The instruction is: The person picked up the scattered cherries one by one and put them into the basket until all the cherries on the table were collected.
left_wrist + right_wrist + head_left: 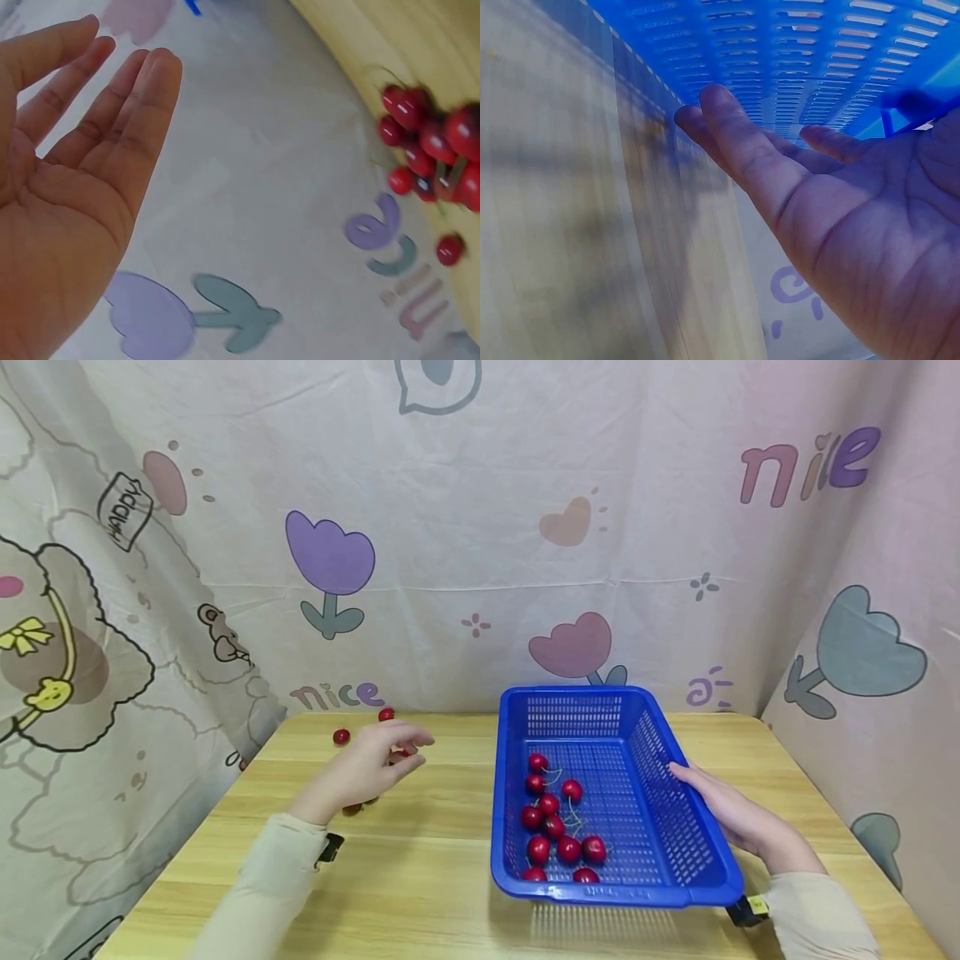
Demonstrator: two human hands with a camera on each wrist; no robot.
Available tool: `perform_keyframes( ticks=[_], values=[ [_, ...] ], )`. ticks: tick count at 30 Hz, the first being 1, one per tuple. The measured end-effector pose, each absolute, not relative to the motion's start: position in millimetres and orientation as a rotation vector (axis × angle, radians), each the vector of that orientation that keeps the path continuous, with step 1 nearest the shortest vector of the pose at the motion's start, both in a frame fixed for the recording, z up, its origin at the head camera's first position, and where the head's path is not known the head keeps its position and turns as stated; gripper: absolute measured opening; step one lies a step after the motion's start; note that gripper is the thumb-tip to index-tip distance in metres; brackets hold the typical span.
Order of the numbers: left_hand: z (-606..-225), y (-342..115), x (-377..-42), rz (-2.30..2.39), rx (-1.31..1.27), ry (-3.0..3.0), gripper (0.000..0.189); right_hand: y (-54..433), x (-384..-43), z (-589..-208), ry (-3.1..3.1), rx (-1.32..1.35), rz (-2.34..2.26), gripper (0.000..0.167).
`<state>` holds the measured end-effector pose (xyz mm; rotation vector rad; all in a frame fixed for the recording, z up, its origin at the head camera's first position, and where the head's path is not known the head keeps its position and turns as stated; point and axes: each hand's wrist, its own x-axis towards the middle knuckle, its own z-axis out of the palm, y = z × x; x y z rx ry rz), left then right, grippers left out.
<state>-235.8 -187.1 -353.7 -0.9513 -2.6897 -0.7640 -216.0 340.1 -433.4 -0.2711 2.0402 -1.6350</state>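
My left hand (pixel 367 768) hovers over the left part of the table with fingers loosely bent. Its palm and fingers (pixel 154 112) hold nothing in the left wrist view. A cluster of red cherries (pixel 435 139) lies near it on the wood, largely hidden behind the hand in the head view. With the thumb over the right rim and the fingers (pixel 742 142) outside beneath, my right hand (pixel 750 818) grips a blue plastic basket (pixel 637 893). Several cherries (pixel 549 804), some with stems, lie along the basket's left side.
Single cherries (pixel 341 737) lie near the wooden table's (pixel 427 893) back left edge. A printed curtain (pixel 465 527) hangs behind the table and along both sides. A shadow shows under the basket's near edge.
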Motion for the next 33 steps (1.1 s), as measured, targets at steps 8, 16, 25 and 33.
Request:
perform_keyframes(
  ticks=[8,16,25,33],
  values=[
    [-372,-225,-243,-0.726,-0.829,-2.747,0.021,340,-215,-434,2.05,-0.256,-1.629,0.077],
    [-387,-257,-243,-0.698,-0.694,-2.834,0.017,340,-216,-433,2.053,-0.255,-1.624,0.078],
    [-396,-288,-230,-0.665,-0.566,-2.916,0.025,340,-217,-431,2.056,-0.255,-1.619,0.079],
    [-412,-303,-228,-0.563,-0.521,-2.951,0.024,340,-217,-431,2.062,-0.231,-1.612,0.079]
  ],
)
